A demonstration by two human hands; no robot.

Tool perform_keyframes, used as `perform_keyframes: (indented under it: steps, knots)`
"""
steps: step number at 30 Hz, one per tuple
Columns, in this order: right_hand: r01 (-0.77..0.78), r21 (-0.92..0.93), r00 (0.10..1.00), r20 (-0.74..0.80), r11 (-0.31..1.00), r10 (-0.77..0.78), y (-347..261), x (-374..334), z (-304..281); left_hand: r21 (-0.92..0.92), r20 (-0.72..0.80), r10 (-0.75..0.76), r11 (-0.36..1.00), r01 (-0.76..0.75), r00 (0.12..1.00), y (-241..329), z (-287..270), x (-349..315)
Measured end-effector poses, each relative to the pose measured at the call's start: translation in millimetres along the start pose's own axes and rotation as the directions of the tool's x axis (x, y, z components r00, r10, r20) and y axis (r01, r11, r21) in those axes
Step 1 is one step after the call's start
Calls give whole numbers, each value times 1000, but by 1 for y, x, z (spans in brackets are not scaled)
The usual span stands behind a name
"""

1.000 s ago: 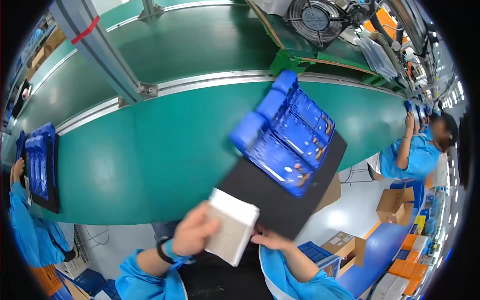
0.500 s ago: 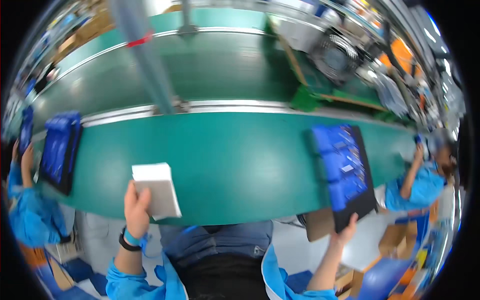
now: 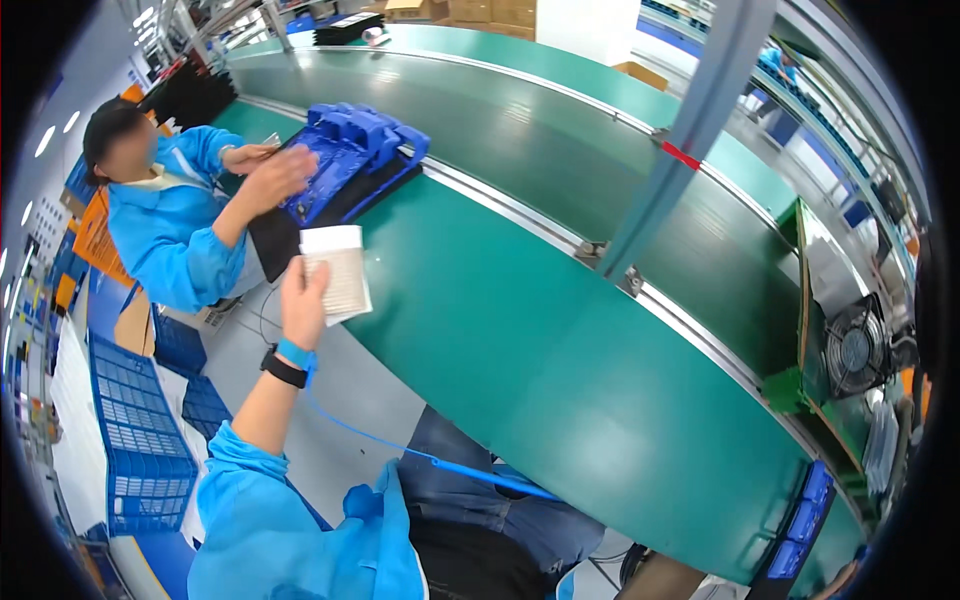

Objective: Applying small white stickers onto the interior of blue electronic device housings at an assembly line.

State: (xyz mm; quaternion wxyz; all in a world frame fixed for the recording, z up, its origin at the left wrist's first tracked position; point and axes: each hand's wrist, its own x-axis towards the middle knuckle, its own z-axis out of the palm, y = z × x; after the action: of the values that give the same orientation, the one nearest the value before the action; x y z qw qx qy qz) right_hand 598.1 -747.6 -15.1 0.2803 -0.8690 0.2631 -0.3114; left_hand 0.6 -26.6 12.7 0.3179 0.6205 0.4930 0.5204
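Note:
My left hand (image 3: 305, 305) is closed around a flat stack of white and beige sheets (image 3: 337, 275), thumb on top. I hold it over the left part of the green bench (image 3: 540, 390), close to a co-worker. A black band and a blue wrist strap (image 3: 296, 354) circle my left wrist, and a blue cord runs from the strap toward the right. My right hand is out of view. At the lower right, a blue tray (image 3: 803, 520) lies on a black board.
A co-worker (image 3: 175, 220) in blue stands at the left, hands over another blue tray (image 3: 345, 165) on a black base. A grey metal post (image 3: 680, 150) rises behind the bench. A fan (image 3: 858, 345) stands at the far right. Blue plastic crates (image 3: 140, 430) are at the lower left.
The view has swung to the left, bringing the co-worker and their tray close. My left hand still holds the sheets. My right hand, earlier at the black board's edge, has left the view.

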Motion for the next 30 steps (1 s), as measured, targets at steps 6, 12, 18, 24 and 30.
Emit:
perform_keyframes:
  steps: [6,12,18,24,30]
  knots:
    - [468,89,855,-296,879,-425,-20,-4,-30,-113,-51,2,994,-8,999,-28,35,-22]
    - [578,370,784,-4,727,-621,-65,-101,-34,-305,-233,-268,933,191,935,-28,-10,-10]
    - [2,712,450,627,702,-636,-157,-249,-14,-707,206,-477,531,467,854,-1,11,-5]
    - [-587,120,-599,601,800,-530,-312,-458,-6,-637,252,-561,517,571,789,13,22,-32]
    - [-660,-112,-646,591,743,-484,-429,-609,33,-593,352,-670,381,710,653,3,16,-116]
